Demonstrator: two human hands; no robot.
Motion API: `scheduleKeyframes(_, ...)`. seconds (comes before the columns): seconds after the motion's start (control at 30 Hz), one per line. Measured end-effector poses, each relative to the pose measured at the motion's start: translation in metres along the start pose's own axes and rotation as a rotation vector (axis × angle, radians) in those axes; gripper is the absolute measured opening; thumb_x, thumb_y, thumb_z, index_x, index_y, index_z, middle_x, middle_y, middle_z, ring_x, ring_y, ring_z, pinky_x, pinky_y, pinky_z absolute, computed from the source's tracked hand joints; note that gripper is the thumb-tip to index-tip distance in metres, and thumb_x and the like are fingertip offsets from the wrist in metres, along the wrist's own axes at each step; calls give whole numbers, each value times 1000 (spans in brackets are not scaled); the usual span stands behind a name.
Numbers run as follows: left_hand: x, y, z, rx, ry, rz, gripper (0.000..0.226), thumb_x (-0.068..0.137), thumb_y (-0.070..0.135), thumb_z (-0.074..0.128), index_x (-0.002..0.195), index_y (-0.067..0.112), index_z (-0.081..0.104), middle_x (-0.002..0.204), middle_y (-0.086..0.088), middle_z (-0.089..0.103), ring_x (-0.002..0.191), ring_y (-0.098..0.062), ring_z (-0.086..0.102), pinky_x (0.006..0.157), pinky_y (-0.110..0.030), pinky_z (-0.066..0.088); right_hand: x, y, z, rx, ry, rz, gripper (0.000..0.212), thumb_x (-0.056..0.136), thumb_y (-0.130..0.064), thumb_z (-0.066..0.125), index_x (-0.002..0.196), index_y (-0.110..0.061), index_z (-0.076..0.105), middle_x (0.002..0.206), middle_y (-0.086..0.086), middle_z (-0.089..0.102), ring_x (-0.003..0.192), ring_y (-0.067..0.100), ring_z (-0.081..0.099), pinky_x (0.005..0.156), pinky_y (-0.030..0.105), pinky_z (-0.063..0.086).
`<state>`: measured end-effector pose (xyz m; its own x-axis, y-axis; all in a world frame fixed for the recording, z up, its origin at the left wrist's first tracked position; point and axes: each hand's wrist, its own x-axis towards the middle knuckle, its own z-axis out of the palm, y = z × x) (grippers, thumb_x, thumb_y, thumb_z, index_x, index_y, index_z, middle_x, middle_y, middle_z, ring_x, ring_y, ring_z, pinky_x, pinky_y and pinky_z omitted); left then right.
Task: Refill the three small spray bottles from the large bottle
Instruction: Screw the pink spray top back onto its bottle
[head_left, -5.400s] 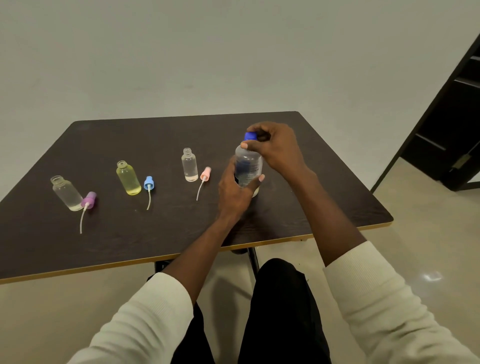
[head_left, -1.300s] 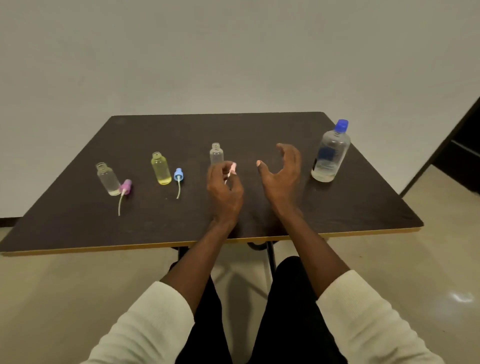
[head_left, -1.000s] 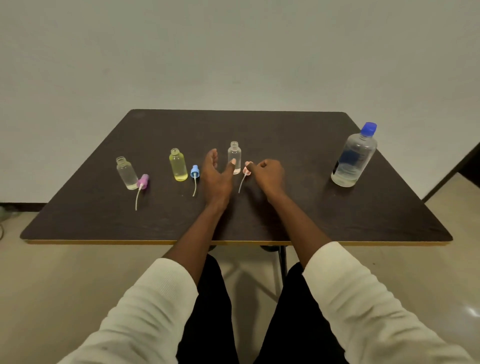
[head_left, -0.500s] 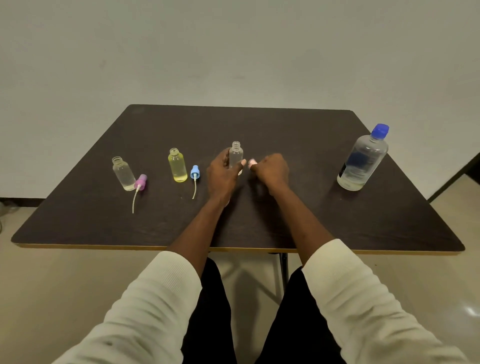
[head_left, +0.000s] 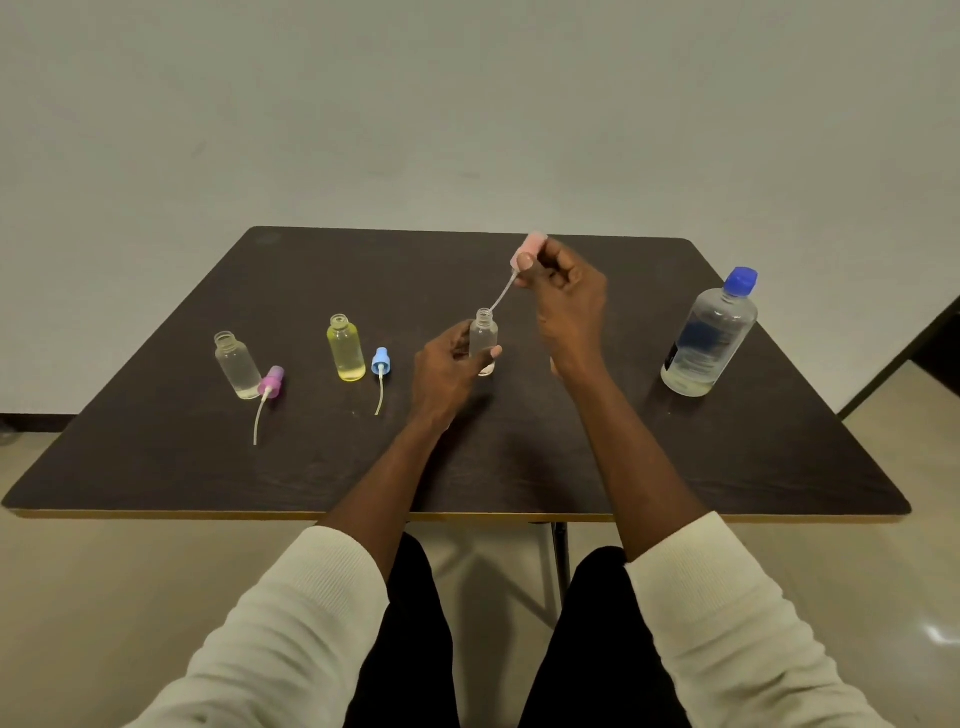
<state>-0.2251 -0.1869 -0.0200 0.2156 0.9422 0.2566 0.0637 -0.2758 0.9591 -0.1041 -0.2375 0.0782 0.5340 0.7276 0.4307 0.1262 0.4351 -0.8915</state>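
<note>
My left hand (head_left: 448, 370) grips a small clear bottle (head_left: 484, 335) standing mid-table. My right hand (head_left: 563, 291) holds the pink spray top (head_left: 529, 251) above it, and the tip of its thin tube reaches the bottle's open neck. A small yellow bottle (head_left: 346, 349) stands open to the left, with a blue spray top (head_left: 380, 364) lying beside it. Further left stands an open clear bottle (head_left: 236, 366) with a purple spray top (head_left: 270, 383) lying against it. The large bottle (head_left: 709, 338) with its blue cap on stands at the right.
Everything rests on a dark wooden table (head_left: 467, 457) set against a pale wall. A dark door frame (head_left: 935, 338) shows at the right edge. My legs sit under the table's near edge.
My left hand closed around the small clear bottle. My right hand picked the pink spray top up off the table and raised it over the bottle's neck.
</note>
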Motion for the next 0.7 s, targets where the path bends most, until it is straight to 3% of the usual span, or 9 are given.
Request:
scheduleKeyframes(0.13,-1,2,0,-6,-6,4,36,85,14,80,121,16,72,97,14,75,88,8,70,72,-7,50,0,1,8,1,-19,5,5,87,-20,72,85,-25,73,79,4,69,77,14,64,85,53,55)
scheduleKeyframes(0.23,-1,1,-1,0,-6,8,35,85,15,80,119,19,72,97,14,75,90,4,71,74,-8,51,2,8,10,-68,-31,-6,5,87,-23,70,83,-20,71,80,16,68,74,16,60,79,51,54)
scheduleKeyframes(0.3,-1,1,-1,-5,-12,10,34,86,16,80,118,22,72,98,14,75,92,3,72,74,-9,51,6,12,9,-108,-26,-6,9,87,-21,69,88,-13,72,83,18,67,74,16,60,77,47,54)
scheduleKeyframes(0.47,-2,1,-1,-3,-12,21,36,85,14,80,120,19,71,95,17,74,91,5,71,77,-10,52,12,15,8,-135,-32,-7,15,88,-16,68,100,-7,72,90,4,70,81,11,65,78,29,52)
scheduleKeyframes(0.57,-2,1,0,-4,-13,25,38,85,14,80,122,18,71,96,17,74,91,5,71,77,-10,52,10,21,8,-182,-67,0,17,88,-16,68,105,-13,72,96,6,72,89,19,69,82,32,56)
scheduleKeyframes(0.7,-2,-1,-2,-10,-27,35,36,85,19,80,120,17,72,105,7,78,99,-5,73,83,-19,57,4,32,10,-260,-152,30,21,88,-12,68,108,-9,73,98,5,74,91,17,70,84,33,57)
